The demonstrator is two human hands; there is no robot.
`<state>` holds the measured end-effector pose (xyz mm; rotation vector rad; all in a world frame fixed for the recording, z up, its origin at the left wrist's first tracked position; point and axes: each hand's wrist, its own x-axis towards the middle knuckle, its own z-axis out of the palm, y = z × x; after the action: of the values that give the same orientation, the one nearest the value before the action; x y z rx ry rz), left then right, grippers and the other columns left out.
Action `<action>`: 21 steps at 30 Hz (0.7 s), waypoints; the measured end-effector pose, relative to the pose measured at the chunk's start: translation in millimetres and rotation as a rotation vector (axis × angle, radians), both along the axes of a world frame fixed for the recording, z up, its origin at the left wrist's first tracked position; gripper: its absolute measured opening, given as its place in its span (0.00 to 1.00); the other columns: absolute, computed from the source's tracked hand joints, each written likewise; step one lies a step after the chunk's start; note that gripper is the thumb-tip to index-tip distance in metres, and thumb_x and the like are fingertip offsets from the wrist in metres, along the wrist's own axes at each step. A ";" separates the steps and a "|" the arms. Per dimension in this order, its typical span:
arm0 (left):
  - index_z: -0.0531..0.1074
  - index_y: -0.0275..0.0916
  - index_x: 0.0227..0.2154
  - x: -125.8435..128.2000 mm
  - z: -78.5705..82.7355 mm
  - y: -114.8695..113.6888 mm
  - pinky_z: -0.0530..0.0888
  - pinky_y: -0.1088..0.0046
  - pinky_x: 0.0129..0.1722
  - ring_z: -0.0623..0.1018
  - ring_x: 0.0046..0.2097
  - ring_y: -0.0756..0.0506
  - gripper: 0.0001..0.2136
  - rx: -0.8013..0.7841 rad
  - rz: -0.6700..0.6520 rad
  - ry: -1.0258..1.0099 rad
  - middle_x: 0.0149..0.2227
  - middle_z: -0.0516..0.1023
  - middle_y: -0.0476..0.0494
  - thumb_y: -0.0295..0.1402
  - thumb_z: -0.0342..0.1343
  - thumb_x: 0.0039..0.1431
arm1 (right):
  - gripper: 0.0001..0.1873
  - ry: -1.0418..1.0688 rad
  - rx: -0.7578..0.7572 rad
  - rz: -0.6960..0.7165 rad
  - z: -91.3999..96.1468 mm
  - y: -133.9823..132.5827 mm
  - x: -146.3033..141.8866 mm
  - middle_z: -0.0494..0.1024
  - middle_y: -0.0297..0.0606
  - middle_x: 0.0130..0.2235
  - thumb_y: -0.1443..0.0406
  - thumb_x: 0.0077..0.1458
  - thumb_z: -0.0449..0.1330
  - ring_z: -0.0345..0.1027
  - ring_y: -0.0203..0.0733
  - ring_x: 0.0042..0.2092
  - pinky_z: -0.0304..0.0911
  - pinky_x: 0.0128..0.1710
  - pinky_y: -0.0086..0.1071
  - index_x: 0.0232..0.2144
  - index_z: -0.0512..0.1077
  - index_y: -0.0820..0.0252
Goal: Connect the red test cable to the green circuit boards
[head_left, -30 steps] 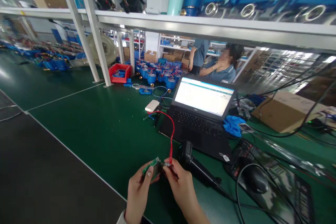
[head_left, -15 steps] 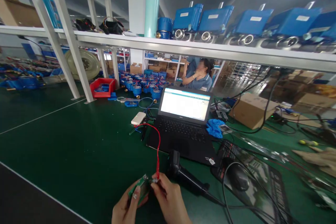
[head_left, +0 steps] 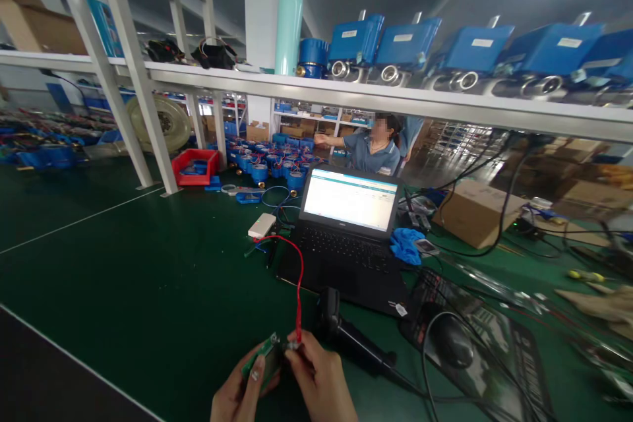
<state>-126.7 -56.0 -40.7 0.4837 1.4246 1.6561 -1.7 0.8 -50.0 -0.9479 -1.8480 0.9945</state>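
Hands pinch green board [head_left: 262, 359]; right [head_left: 316, 379] grips red wire [head_left: 299, 290].

A green workbench [head_left: 123, 264] under a white metal shelf [head_left: 346, 92], with storage racks [head_left: 306, 120] behind.

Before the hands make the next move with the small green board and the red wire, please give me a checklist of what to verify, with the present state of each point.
1. Left hand holds the green board: ok.
2. Right hand pinches the red wire at the board's edge: ok.
3. Wire end properly seated on the board: cannot tell, fingers hide it.
4. Red wire hangs free of snags up to the white box: ok, as far as visible.
5. Black scanner lies close beside the right hand, could be bumped: not ok.
6. Laptop open, screen lit: ok.
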 end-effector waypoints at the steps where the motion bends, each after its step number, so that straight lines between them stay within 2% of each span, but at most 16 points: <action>1: 0.79 0.33 0.36 1.5 1.2 -0.1 0.81 0.66 0.35 0.80 0.37 0.36 0.28 0.019 0.016 0.003 0.38 0.81 0.37 0.51 0.67 0.36 | 0.08 0.008 -0.006 -0.002 -2.8 0.3 -0.2 0.75 0.33 0.29 0.63 0.60 0.53 0.71 0.36 0.29 0.62 0.28 0.21 0.39 0.69 0.57; 4: 0.79 0.35 0.34 3.4 3.1 0.4 0.81 0.68 0.34 0.80 0.38 0.37 0.25 0.055 0.024 -0.011 0.37 0.81 0.39 0.50 0.68 0.37 | 0.08 0.021 -0.014 0.003 -8.3 0.6 -0.7 0.75 0.33 0.29 0.61 0.61 0.52 0.71 0.35 0.29 0.62 0.29 0.22 0.40 0.69 0.56; 8: 0.80 0.36 0.35 1.0 0.0 1.1 0.81 0.67 0.34 0.80 0.39 0.36 0.25 0.048 -0.041 -0.036 0.37 0.81 0.38 0.50 0.68 0.36 | 0.10 0.017 -0.013 0.007 -7.7 0.2 0.7 0.75 0.33 0.29 0.60 0.62 0.52 0.71 0.35 0.29 0.63 0.29 0.21 0.40 0.69 0.57; 13: 0.79 0.36 0.37 0.5 -8.0 -0.1 0.81 0.69 0.34 0.80 0.39 0.37 0.24 0.074 -0.001 0.024 0.38 0.81 0.37 0.50 0.65 0.41 | 0.09 -0.035 0.024 0.032 -4.0 1.6 4.4 0.77 0.34 0.32 0.61 0.62 0.52 0.73 0.36 0.31 0.65 0.31 0.21 0.41 0.68 0.57; 18: 0.78 0.36 0.40 -6.1 -19.6 -1.4 0.80 0.65 0.40 0.79 0.43 0.36 0.23 0.063 -0.132 0.036 0.43 0.79 0.37 0.49 0.63 0.46 | 0.08 -0.042 0.064 0.021 -2.1 0.4 4.6 0.78 0.35 0.33 0.62 0.62 0.52 0.74 0.37 0.32 0.66 0.31 0.21 0.41 0.69 0.57; 21: 0.77 0.36 0.42 -6.6 -19.8 -2.4 0.80 0.65 0.40 0.79 0.43 0.37 0.22 0.075 -0.131 0.073 0.43 0.79 0.37 0.48 0.61 0.49 | 0.08 -0.042 0.041 0.004 0.8 -1.4 3.8 0.78 0.34 0.31 0.63 0.61 0.52 0.74 0.37 0.32 0.65 0.29 0.21 0.40 0.69 0.58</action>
<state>-133.3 -58.4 -60.5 0.6723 1.3573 1.6041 2.1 -0.6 -49.3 -0.9481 -1.8988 0.9420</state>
